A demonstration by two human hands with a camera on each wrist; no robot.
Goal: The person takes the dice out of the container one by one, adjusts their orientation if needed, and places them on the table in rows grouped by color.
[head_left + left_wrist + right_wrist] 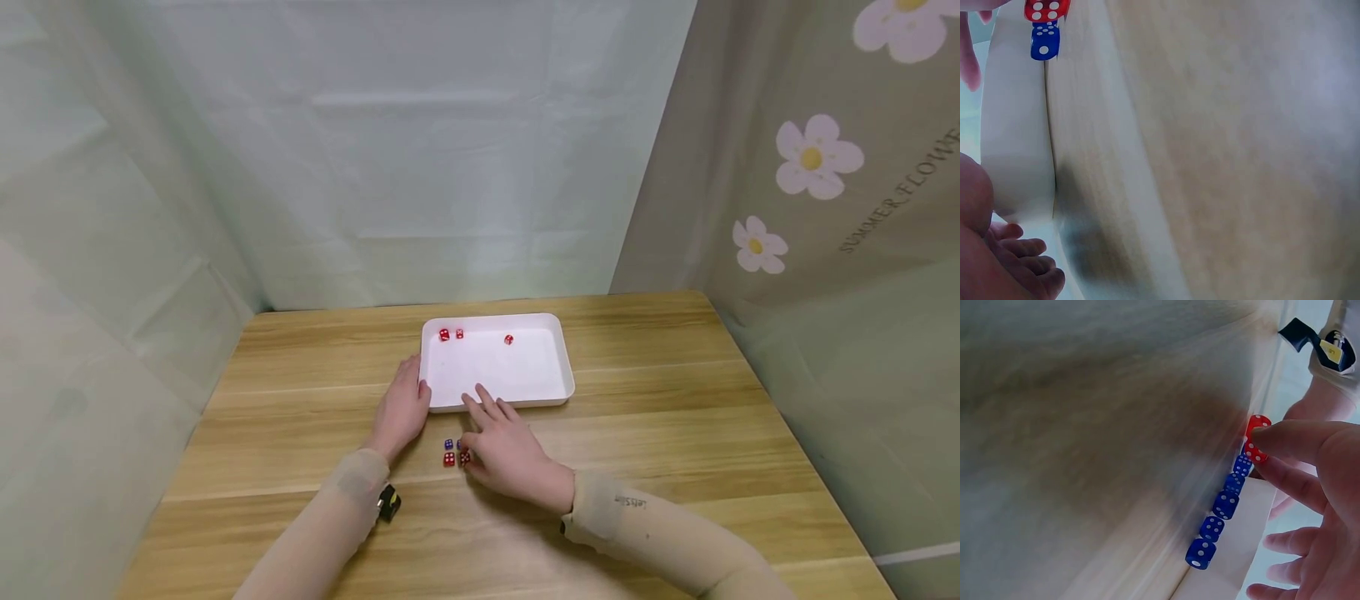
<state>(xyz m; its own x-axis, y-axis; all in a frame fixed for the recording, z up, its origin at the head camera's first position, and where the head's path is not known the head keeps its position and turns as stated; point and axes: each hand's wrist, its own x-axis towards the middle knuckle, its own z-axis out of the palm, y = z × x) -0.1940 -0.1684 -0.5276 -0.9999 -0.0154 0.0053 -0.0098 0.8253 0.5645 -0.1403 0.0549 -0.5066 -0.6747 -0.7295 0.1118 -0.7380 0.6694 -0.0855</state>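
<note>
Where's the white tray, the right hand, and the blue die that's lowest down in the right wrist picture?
White tray (pixel 517 365): head view, on its bare floor.
Right hand (pixel 512 450): head view, on its back.
Blue die (pixel 1200 553): right wrist view, on its dotted surface.

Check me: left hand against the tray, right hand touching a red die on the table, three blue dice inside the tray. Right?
One miss: the three dice inside the tray are red, not blue; see the head view. Left hand and right hand are as you said.
</note>
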